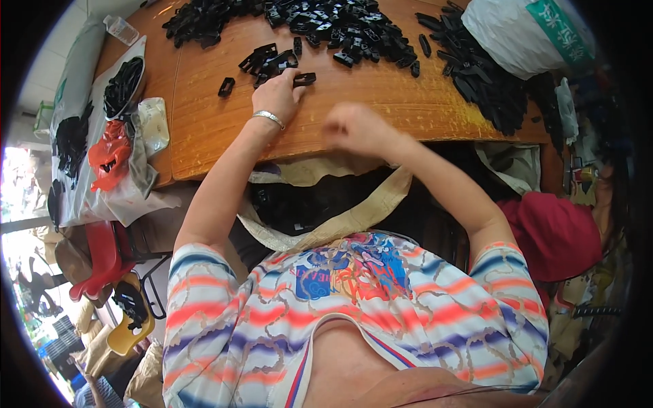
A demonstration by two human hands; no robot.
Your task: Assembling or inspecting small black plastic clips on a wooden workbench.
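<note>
Over the wooden table, my left hand (277, 96) has its thumb and fingers closed on a small black plastic part (305, 79) with a rectangular opening. A loose cluster of similar black parts (269, 60) lies just beyond those fingers, and a single one (226, 87) sits to the left. My right hand (362, 129) is near the table's front edge, smeared by motion; its fingers look curled, but whether they hold anything cannot be made out. Below the table edge, an open beige sack (326, 221) at my lap has dark contents, hard to make out.
A big heap of black parts (340, 27) covers the table's far side. Longer black pieces (476, 81) are piled at the right, beside a stuffed white bag (510, 37). On the left are a red bag (110, 156), a clear packet (154, 124) and a plastic bottle (121, 30).
</note>
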